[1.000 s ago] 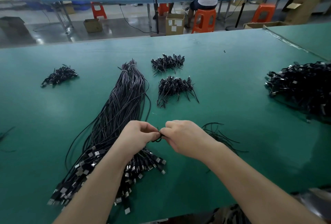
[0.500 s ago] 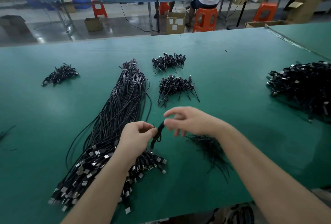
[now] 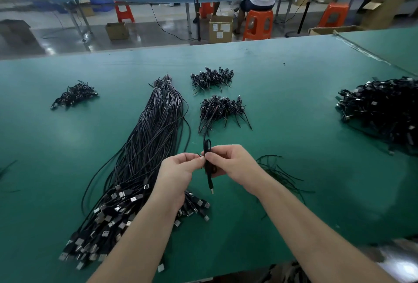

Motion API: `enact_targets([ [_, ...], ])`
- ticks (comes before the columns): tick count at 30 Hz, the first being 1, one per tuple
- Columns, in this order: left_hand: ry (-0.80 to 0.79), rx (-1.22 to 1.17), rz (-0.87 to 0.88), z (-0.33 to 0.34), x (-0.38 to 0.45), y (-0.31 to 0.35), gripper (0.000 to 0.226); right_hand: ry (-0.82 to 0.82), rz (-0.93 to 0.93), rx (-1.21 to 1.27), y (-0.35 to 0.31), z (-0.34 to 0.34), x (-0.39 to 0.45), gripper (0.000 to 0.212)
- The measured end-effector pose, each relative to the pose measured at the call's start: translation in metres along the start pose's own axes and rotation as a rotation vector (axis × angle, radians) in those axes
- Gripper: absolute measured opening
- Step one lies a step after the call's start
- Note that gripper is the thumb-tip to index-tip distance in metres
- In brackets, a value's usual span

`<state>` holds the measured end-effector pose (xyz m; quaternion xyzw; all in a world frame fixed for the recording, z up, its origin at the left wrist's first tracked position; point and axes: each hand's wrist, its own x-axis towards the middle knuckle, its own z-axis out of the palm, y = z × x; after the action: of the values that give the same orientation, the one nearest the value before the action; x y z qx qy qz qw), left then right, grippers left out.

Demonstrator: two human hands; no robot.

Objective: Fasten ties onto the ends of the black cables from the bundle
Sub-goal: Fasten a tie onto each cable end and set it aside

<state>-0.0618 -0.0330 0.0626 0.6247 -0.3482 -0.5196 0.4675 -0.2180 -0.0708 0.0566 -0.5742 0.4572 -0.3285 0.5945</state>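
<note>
1. Two hands meet above the worktop's (image 3: pixel 294 124) near edge — our right hand (image 3: pixel 235 165) curls round the folded black cable (image 3: pixel 207 165), holding its loop upright and plug hanging.
2. Our left hand (image 3: pixel 181 169) pinches the tie (image 3: pixel 200 155) against the fold, likely to twist it tight.
3. We keep the bundle (image 3: pixel 144 154) just left — handy for another cable.

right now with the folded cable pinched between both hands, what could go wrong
1. The folded cable is held only at its middle by the left hand and right hand; its top loop could spring open before the tie cinches.
2. Its dangling plug hangs above the bundle and may snag there.
3. The loose ties lie under the right forearm, which could scatter them.
</note>
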Motion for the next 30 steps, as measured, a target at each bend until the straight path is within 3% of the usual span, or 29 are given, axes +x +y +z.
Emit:
enact_targets([
  [2,0.025,0.101,0.125,0.0,-0.002,0.001,0.007,0.007,0.074,0.068,-0.004,0.0,0.001,0.021],
  [4,0.046,0.306,0.398,-0.002,-0.004,-0.001,0.008,0.02,0.211,0.211,-0.008,-0.003,0.004,0.027],
  [7,0.02,0.583,0.806,-0.007,-0.005,-0.005,0.006,-0.053,0.345,0.328,-0.013,-0.008,0.005,0.009],
  [10,0.035,0.753,1.022,-0.01,-0.002,-0.01,0.007,-0.137,0.373,0.317,-0.012,-0.012,0.004,0.007],
  [12,0.052,0.718,1.003,-0.012,-0.002,-0.01,0.009,-0.168,0.351,0.374,-0.012,-0.014,0.003,0.02],
  [15,0.076,0.457,0.687,-0.017,0.001,-0.008,0.019,-0.233,0.215,0.499,-0.009,-0.017,0.0,0.024],
  [18,0.019,0.154,0.315,-0.018,0.003,-0.004,0.012,-0.163,0.017,0.167,-0.007,-0.014,-0.001,0.026],
  [20,-0.034,0.011,0.18,-0.015,0.001,-0.003,0.012,-0.067,-0.07,-0.05,-0.008,-0.011,0.001,0.021],
  [22,-0.05,-0.053,0.136,-0.012,-0.001,-0.003,0.014,0.001,-0.089,-0.091,-0.012,-0.009,0.003,0.016],
  [25,-0.009,0.048,0.266,-0.009,-0.001,-0.003,0.013,0.006,-0.08,-0.106,-0.015,-0.006,0.005,0.014],
  [30,0.163,0.622,0.959,-0.006,-0.004,-0.007,0.009,-0.028,0.084,0.018,-0.023,-0.009,0.012,0.021],
])
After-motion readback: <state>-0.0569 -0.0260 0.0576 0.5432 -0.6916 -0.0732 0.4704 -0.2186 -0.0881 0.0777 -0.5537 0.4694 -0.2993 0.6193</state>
